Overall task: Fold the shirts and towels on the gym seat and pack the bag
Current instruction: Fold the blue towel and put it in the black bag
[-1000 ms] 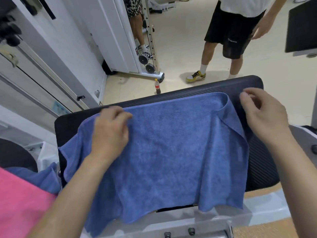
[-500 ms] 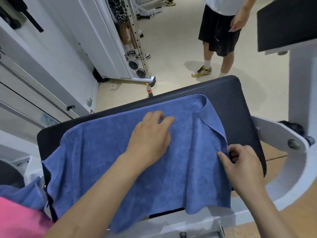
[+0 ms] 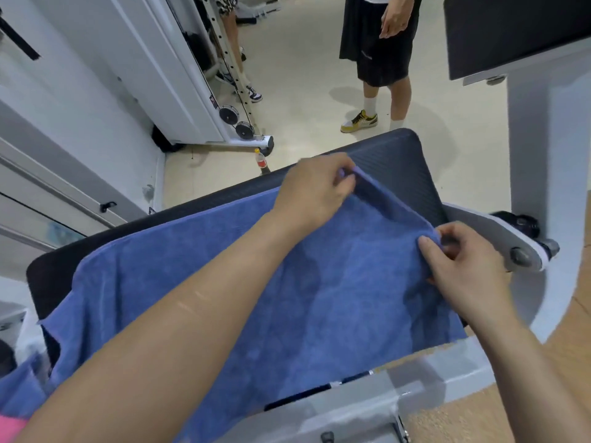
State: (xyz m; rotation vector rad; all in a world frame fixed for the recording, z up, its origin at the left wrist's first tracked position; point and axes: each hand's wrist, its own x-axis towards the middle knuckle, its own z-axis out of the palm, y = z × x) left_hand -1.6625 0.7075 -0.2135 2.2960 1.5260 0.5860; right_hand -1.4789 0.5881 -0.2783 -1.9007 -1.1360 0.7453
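A blue towel point(image 3: 287, 289) lies spread over the black padded gym seat point(image 3: 403, 164) and hangs off its near edge. My left hand point(image 3: 315, 190) reaches across and pinches the towel's far right corner. My right hand point(image 3: 460, 260) pinches the towel's right edge nearer to me. Between the two hands the right edge is raised into a ridge. A pink cloth point(image 3: 9, 426) shows at the bottom left corner. No bag is in view.
A white machine frame point(image 3: 543, 187) with a black pad point(image 3: 511, 33) rises on the right. A person in black shorts point(image 3: 380, 46) stands beyond the seat. A small bottle point(image 3: 261, 159) stands on the floor by a white cable machine point(image 3: 179, 75).
My left hand slid from the towel's middle to its far right corner and gripped it. My right hand rose along the right edge and lifted it. The view shifted slightly.
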